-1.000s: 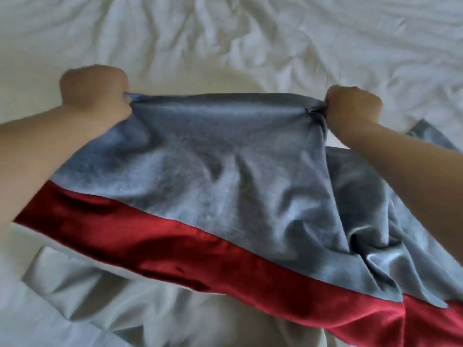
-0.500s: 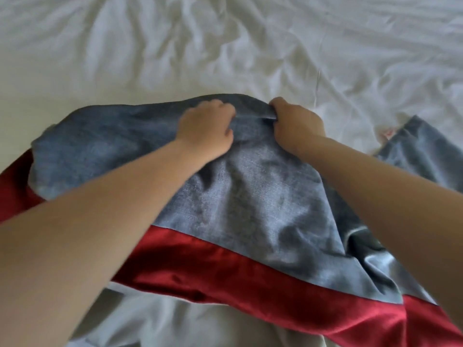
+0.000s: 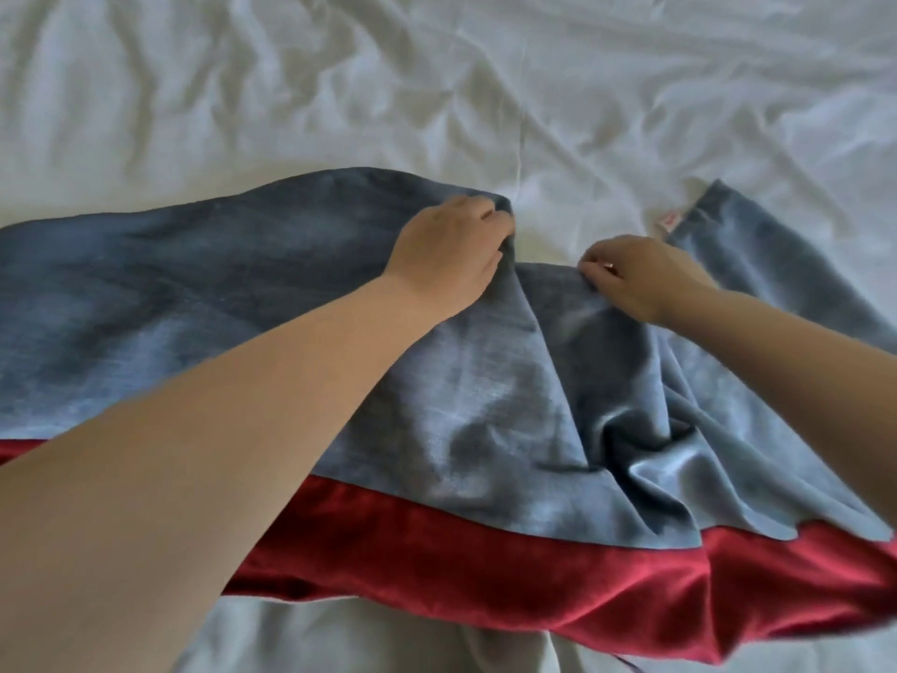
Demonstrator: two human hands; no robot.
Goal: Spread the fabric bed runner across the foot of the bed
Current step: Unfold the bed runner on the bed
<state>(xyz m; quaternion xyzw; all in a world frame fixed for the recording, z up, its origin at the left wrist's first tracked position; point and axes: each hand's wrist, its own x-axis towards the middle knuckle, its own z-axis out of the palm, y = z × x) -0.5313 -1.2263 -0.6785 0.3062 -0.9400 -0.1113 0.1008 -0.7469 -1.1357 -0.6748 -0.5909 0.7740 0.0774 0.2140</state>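
The left hand point(image 3: 446, 255) curls round the far edge of the bed runner point(image 3: 485, 405), fingertips hidden in the fold. The right hand point(image 3: 640, 276) pinches that edge just beside it. The blue-grey, red-banded runner lies rumpled on the white bed point(image 3: 291, 89), both ends cut off by the frame.

The right hand point(image 3: 640, 279) has slid (rightward) from the left hand point(image 3: 449, 257) along the runner point(image 3: 242, 293).

Both bare forearms extended far, left hand point(image 3: 449, 255) clenched on bed runner point(image 3: 242, 293), right hand point(image 3: 640, 276) pinching its edge
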